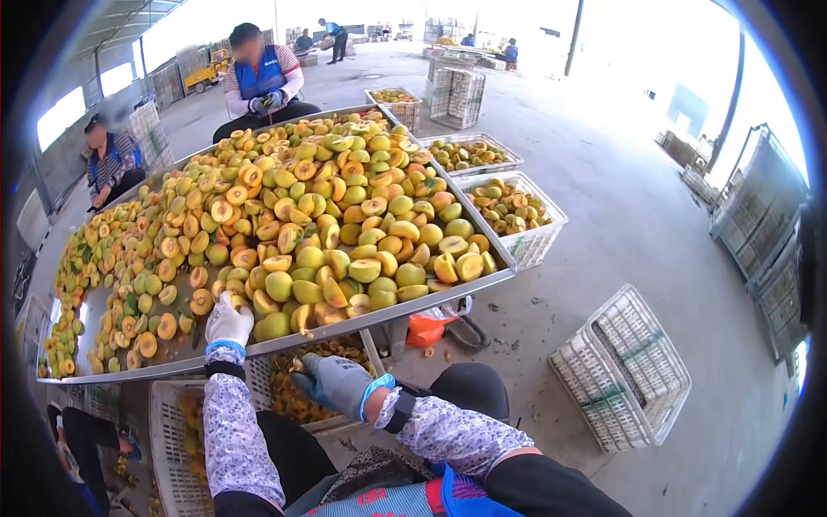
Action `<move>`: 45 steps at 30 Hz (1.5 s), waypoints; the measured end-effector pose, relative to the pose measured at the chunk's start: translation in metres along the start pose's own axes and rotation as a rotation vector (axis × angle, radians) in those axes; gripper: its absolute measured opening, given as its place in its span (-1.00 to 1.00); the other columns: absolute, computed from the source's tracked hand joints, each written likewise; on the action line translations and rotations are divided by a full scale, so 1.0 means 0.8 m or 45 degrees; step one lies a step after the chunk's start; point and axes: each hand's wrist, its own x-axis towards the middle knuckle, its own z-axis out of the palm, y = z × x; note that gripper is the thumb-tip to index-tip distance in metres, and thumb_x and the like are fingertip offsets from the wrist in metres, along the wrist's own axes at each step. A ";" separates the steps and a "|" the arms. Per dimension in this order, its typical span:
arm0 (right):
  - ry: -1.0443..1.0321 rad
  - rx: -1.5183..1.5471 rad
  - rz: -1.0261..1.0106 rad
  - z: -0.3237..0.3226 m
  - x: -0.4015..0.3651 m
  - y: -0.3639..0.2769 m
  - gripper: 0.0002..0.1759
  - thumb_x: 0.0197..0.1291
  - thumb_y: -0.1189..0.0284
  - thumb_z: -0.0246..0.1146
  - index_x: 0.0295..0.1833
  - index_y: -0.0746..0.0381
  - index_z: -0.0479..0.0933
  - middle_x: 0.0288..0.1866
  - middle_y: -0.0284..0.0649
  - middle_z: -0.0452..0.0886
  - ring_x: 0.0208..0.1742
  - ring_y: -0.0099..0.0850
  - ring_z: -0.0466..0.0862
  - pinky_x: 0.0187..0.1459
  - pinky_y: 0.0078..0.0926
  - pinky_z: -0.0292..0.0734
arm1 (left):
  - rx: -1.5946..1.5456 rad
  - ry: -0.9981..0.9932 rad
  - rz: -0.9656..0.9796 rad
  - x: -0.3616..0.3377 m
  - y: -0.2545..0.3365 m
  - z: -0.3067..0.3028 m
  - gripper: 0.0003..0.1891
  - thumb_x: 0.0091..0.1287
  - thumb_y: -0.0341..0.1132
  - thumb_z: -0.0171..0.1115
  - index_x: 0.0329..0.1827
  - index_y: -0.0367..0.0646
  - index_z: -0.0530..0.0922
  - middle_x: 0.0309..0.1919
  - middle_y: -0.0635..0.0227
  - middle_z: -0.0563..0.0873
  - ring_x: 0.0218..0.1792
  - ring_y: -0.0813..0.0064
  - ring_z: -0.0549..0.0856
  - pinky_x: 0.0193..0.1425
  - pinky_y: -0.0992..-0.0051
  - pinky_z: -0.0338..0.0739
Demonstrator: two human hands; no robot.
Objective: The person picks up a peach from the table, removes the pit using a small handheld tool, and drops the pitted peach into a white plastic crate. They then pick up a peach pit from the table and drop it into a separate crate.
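The worker's left hand (230,324), in a white glove, reached over the near rim of a metal table (413,302) at lower left of the frame, its fingers partly curled against the edge of a heap of halved fruit (278,286). Cut halves lay just beyond and beside those fingertips; from where I stood, I could not tell whether they gripped one. The right hand (334,383), gloved in grey, hung lower, at bottom centre, its fingers bent inward above a white crate (373,349) of small yellow-brown pieces (286,389). Whether it had hold of anything was hidden from me. The heap, yellow, green and orange, spread from the left of the frame to its centre, beyond both hands. At upper left a person in a blue vest (258,81) sat across the table, gloved hands together. Stacked pale crates (622,369) stood tilted at lower right.
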 end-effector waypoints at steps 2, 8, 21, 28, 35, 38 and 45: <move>0.014 0.045 -0.004 -0.002 -0.003 -0.001 -0.62 0.44 0.12 0.22 0.00 0.26 0.58 -0.21 0.16 0.71 -0.13 0.17 0.71 -0.11 0.12 0.57 | -0.165 0.098 0.188 -0.016 0.012 -0.014 -0.56 0.27 -0.14 0.31 0.15 -0.19 0.65 0.06 -0.03 0.74 0.13 0.01 0.71 0.25 0.21 0.57; 0.269 0.393 -0.228 -0.019 0.007 -0.017 -0.66 0.47 0.18 0.20 -0.07 0.30 0.55 -0.31 0.22 0.66 -0.21 0.25 0.66 -0.24 0.10 0.53 | -1.539 0.099 0.351 -0.045 0.022 -0.048 -0.66 0.40 -0.38 0.35 0.19 -0.32 0.65 0.00 0.35 0.73 -0.04 0.59 0.68 0.14 0.56 0.59; 0.288 0.399 -0.124 -0.006 0.014 -0.012 -0.63 0.53 0.18 0.15 -0.07 0.33 0.57 -0.37 0.10 0.68 -0.32 -0.01 0.72 -0.28 -0.13 0.56 | -2.535 -0.405 0.212 -0.136 0.092 -0.037 -0.41 0.69 0.08 -0.21 0.31 -0.32 0.51 0.10 0.07 0.72 0.04 0.29 0.77 0.12 0.34 0.73; 0.289 0.213 -0.143 -0.001 0.019 -0.011 -0.57 0.49 0.12 0.20 -0.12 0.33 0.58 -0.39 0.23 0.65 -0.31 0.24 0.68 -0.35 0.06 0.53 | -2.361 -0.207 0.169 -0.147 0.097 -0.033 -0.41 0.71 0.03 -0.31 0.19 -0.37 0.52 0.01 0.01 0.73 -0.04 0.21 0.78 0.06 0.28 0.76; 0.115 0.544 -0.115 0.015 0.016 0.001 -0.54 0.51 0.10 0.17 -0.01 0.36 0.61 -0.29 0.23 0.69 -0.17 0.17 0.74 -0.19 -0.09 0.61 | -2.391 -0.218 0.220 -0.157 0.097 -0.036 -0.44 0.69 0.02 -0.18 0.14 -0.37 0.59 -0.02 0.09 0.76 -0.05 0.30 0.78 0.03 0.36 0.72; 0.059 0.546 -0.118 0.004 0.007 -0.005 -0.55 0.53 0.12 0.16 0.01 0.35 0.62 -0.25 0.18 0.72 -0.13 0.11 0.76 -0.13 -0.14 0.62 | -2.246 -0.480 0.279 -0.148 0.077 -0.040 -0.48 0.70 -0.05 -0.24 0.20 -0.37 0.53 0.00 0.06 0.74 -0.05 0.26 0.78 0.07 0.31 0.74; 0.240 0.719 -0.144 0.027 0.004 -0.004 -0.62 0.58 0.21 0.09 -0.03 0.33 0.58 -0.35 -0.20 0.71 -0.32 -0.51 0.61 -0.22 -0.39 0.58 | -2.450 -0.265 -0.008 -0.168 0.110 -0.049 -0.44 0.69 0.01 -0.21 0.19 -0.38 0.54 -0.03 0.05 0.75 -0.12 0.24 0.81 0.02 0.33 0.75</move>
